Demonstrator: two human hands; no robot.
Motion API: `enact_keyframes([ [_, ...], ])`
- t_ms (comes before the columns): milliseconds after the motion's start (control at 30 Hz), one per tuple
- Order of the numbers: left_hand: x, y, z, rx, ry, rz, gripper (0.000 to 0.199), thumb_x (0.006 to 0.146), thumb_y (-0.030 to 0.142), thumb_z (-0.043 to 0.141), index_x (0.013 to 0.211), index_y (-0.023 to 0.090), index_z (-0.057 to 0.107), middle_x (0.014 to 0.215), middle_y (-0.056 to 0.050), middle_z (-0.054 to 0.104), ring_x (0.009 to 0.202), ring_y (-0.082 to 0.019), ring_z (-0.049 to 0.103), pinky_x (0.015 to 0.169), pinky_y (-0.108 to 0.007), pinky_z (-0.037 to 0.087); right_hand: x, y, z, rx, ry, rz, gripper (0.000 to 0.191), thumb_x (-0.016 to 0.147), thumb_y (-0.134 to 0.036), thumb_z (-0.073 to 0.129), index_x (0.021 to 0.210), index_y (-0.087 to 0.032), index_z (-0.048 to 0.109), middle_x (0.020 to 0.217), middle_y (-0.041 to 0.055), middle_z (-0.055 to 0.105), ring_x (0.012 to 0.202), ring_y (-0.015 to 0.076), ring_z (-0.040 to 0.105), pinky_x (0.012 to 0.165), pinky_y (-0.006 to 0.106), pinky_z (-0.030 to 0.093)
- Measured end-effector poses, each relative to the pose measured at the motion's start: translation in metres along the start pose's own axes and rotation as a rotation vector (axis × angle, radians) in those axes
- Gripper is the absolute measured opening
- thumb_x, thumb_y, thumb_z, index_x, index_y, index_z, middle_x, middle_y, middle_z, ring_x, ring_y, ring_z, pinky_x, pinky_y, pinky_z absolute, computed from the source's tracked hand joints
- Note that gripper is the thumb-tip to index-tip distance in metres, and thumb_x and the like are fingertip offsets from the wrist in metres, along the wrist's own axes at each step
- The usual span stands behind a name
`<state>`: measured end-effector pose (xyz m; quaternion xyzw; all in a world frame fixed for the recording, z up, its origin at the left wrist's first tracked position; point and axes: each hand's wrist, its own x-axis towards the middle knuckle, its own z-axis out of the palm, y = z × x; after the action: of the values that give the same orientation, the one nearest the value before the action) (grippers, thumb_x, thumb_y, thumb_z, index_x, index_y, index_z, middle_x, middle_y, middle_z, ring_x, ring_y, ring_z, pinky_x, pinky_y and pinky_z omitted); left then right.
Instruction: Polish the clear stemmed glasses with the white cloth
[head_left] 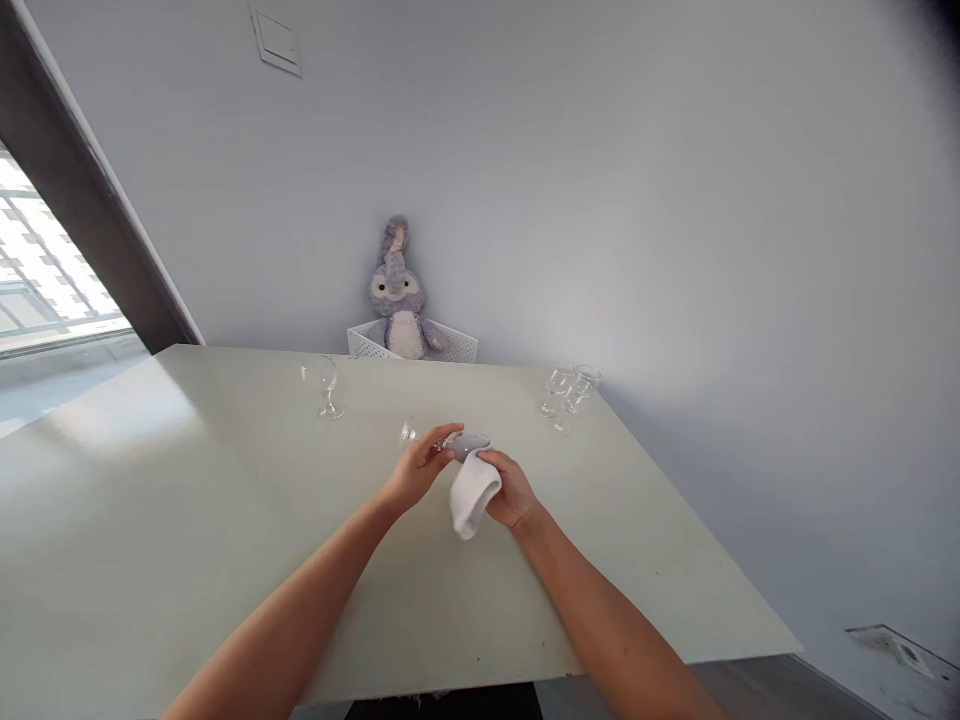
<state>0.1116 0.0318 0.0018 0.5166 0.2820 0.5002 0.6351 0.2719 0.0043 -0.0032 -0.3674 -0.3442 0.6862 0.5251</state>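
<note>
A stemmed glass [469, 445] lies tilted sideways above the middle of the table, its foot pointing left. My left hand [421, 468] is closed round it near the stem. At the bowl's rim, my right hand [511, 488] grips a white cloth [472, 492], which hangs down between the two hands. The fingers of my right hand are partly hidden behind the cloth. One clear stemmed glass [328, 388] stands upright at the back left. Several more clear glasses [571, 390] stand close together at the back right.
The pale table [247, 520] reaches to the grey wall at the back. Behind its far edge, a plush rabbit [405, 310] sits in a white perforated basket [459, 346]. A window is at the far left, and a socket plate shows low at the right.
</note>
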Motion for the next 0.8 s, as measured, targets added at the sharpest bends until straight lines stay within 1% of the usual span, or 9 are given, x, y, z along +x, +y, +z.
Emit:
enact_keyframes([
  [100, 0.001, 0.003, -0.001, 0.067, 0.055, -0.003, 0.036, 0.065, 0.018, 0.069, 0.101, 0.02, 0.063, 0.093, -0.006, 0.065, 0.068, -0.013, 0.058, 0.07, -0.024, 0.046, -0.007, 0.0, 0.007, -0.053, -0.056, 0.04, 0.033, 0.072, -0.045, 0.057, 0.09, -0.018, 0.061, 0.065, 0.0001, 0.057, 0.056, 0.013, 0.05, 0.054, 0.026, 0.039],
  [167, 0.002, 0.003, -0.002, 0.167, 0.052, 0.006, 0.043, 0.07, 0.029, 0.065, 0.111, 0.02, 0.056, 0.082, -0.003, 0.064, 0.062, -0.013, 0.058, 0.065, -0.027, 0.048, -0.012, 0.005, 0.013, -0.271, -0.088, -0.077, 0.036, 0.071, -0.044, 0.059, 0.096, -0.018, 0.061, 0.074, 0.0022, 0.06, 0.064, 0.0151, 0.053, 0.059, 0.027, 0.04],
  [267, 0.002, 0.001, -0.003, 0.326, 0.03, 0.001, 0.049, 0.081, 0.047, 0.044, 0.122, 0.021, 0.044, 0.063, 0.003, 0.057, 0.056, -0.013, 0.058, 0.059, -0.029, 0.05, -0.013, 0.014, 0.013, -0.688, -0.042, -0.351, 0.026, 0.071, -0.039, 0.06, 0.088, -0.02, 0.065, 0.081, 0.0035, 0.062, 0.075, 0.0177, 0.053, 0.067, 0.028, 0.039],
  [367, 0.001, -0.002, -0.005, 0.591, 0.053, -0.01, 0.047, 0.087, 0.048, 0.027, 0.122, 0.021, 0.043, 0.057, 0.003, 0.057, 0.052, -0.013, 0.058, 0.056, -0.029, 0.05, -0.006, 0.016, 0.005, -0.858, 0.069, -0.395, 0.019, 0.07, -0.038, 0.06, 0.074, -0.02, 0.065, 0.07, 0.0019, 0.06, 0.068, 0.017, 0.052, 0.064, 0.028, 0.038],
  [500, -0.001, -0.001, -0.011, 1.228, 0.143, 0.388, 0.033, 0.086, 0.034, 0.039, 0.113, 0.023, 0.054, 0.086, -0.007, 0.066, 0.085, -0.02, 0.061, 0.078, -0.036, 0.046, 0.005, 0.001, -0.01, -0.434, 0.241, -0.198, 0.021, 0.063, -0.035, 0.065, 0.072, -0.017, 0.063, 0.06, -0.0006, 0.057, 0.057, 0.0143, 0.05, 0.056, 0.027, 0.038],
  [567, -0.001, 0.003, -0.011, 1.434, 0.083, 0.61, 0.032, 0.082, 0.028, 0.05, 0.113, 0.025, 0.055, 0.106, -0.008, 0.062, 0.108, -0.025, 0.05, 0.094, -0.042, 0.036, 0.007, -0.008, -0.015, -0.159, 0.2, -0.106, 0.025, 0.06, -0.032, 0.068, 0.079, -0.016, 0.063, 0.064, -0.0003, 0.058, 0.058, 0.0137, 0.051, 0.057, 0.026, 0.039],
  [633, 0.001, 0.005, -0.011, 1.535, 0.007, 0.711, 0.037, 0.079, 0.025, 0.055, 0.116, 0.028, 0.053, 0.112, -0.007, 0.059, 0.119, -0.027, 0.041, 0.102, -0.047, 0.024, 0.006, -0.014, -0.017, -0.012, 0.101, -0.007, 0.028, 0.059, -0.03, 0.069, 0.083, -0.015, 0.064, 0.067, 0.0003, 0.06, 0.059, 0.0136, 0.052, 0.059, 0.026, 0.04],
  [700, 0.003, 0.003, -0.012, 1.573, -0.023, 0.731, 0.036, 0.08, 0.023, 0.054, 0.115, 0.029, 0.053, 0.103, -0.006, 0.063, 0.117, -0.026, 0.043, 0.104, -0.049, 0.018, 0.004, -0.014, -0.017, 0.02, 0.024, 0.071, 0.029, 0.06, -0.029, 0.069, 0.085, -0.016, 0.064, 0.066, 0.0001, 0.06, 0.059, 0.0131, 0.053, 0.059, 0.026, 0.04],
  [800, 0.005, -0.003, -0.017, 1.547, -0.076, 0.683, 0.029, 0.082, 0.029, 0.051, 0.111, 0.027, 0.056, 0.076, -0.004, 0.064, 0.088, -0.021, 0.059, 0.098, -0.045, 0.028, 0.003, -0.012, -0.018, -0.075, -0.042, 0.098, 0.028, 0.061, -0.03, 0.07, 0.084, -0.017, 0.064, 0.061, -0.0018, 0.058, 0.055, 0.0116, 0.051, 0.057, 0.025, 0.038],
])
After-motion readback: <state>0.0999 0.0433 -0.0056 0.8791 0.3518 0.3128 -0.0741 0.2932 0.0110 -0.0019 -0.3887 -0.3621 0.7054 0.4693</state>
